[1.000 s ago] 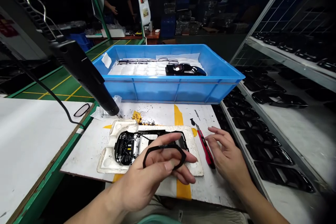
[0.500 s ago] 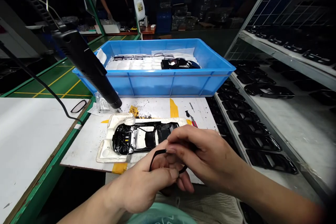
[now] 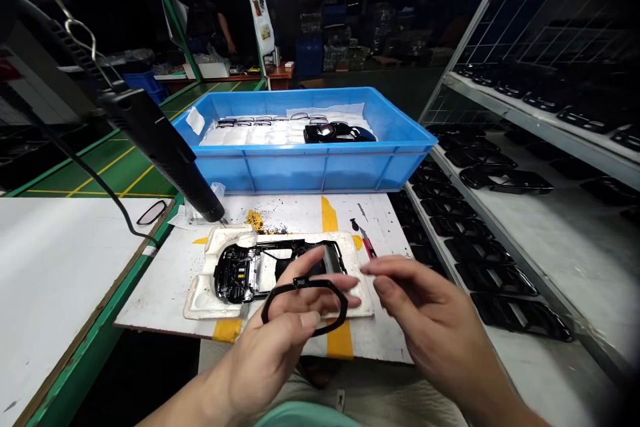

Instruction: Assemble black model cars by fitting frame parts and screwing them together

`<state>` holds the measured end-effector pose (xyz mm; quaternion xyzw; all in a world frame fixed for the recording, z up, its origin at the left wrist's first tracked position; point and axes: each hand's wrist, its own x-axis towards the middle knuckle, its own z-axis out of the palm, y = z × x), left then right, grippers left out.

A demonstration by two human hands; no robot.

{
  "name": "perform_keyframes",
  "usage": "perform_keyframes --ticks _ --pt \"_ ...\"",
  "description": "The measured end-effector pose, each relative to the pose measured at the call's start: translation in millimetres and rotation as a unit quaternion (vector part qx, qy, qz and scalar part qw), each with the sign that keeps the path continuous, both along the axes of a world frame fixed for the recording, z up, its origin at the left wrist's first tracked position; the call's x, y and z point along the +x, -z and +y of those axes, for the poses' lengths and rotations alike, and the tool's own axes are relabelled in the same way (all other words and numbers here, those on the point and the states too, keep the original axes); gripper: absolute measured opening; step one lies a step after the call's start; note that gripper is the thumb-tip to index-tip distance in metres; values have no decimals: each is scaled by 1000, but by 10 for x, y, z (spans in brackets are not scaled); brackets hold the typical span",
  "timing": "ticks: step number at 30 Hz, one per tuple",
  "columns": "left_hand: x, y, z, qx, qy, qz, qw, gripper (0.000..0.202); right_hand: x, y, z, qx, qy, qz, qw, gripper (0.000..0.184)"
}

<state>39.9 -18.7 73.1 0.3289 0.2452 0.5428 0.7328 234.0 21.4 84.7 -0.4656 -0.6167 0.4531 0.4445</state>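
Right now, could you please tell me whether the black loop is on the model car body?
No, it is off: the black loop is in the left hand, above the model car body.

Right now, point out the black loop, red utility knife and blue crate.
Black loop (image 3: pixel 320 283): head view, top edge.
Red utility knife (image 3: pixel 368 246): head view, red handle.
Blue crate (image 3: pixel 310 173): head view, front wall.

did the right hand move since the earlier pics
Yes. Against the white foam tray, the right hand has moved rightward, off the black loop, and is now at the tray's right edge.
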Motion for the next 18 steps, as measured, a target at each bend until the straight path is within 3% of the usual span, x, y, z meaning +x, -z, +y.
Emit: perform_keyframes --ticks 2,4,6,8,10,11,12,14,16,18 --pt "51 4 1 -1 -29 38 999 55 -65 119 -160 -66 -35 56 996 19" --pt "128 23 2 0 -46 98 994 50 -207 223 -314 -155 -120 135 971 28" --pt "190 66 -3 25 -52 160 985 47 -350 291 -403 -203 -144 208 946 32" --pt "178 124 -7 82 -34 220 972 61 -405 318 -397 -204 -118 245 941 30" --pt "49 161 8 153 8 314 937 91 -323 315 -301 -158 -96 230 956 26" --pt "-58 160 30 190 22 384 903 106 -234 309 -227 -118 -84 200 969 23" --pt "-187 141 65 224 33 471 852 115 -125 302 -141 -70 -74 157 982 20" --pt "-472 65 172 259 11 624 737 101 115 292 45 18 -45 65 997 16" --pt "-728 -18 319 275 10 718 639 91 314 288 217 15 -42 -6 999 23" --pt "-898 -55 472 290 59 765 572 96 425 290 351 -16 -35 -59 998 34"
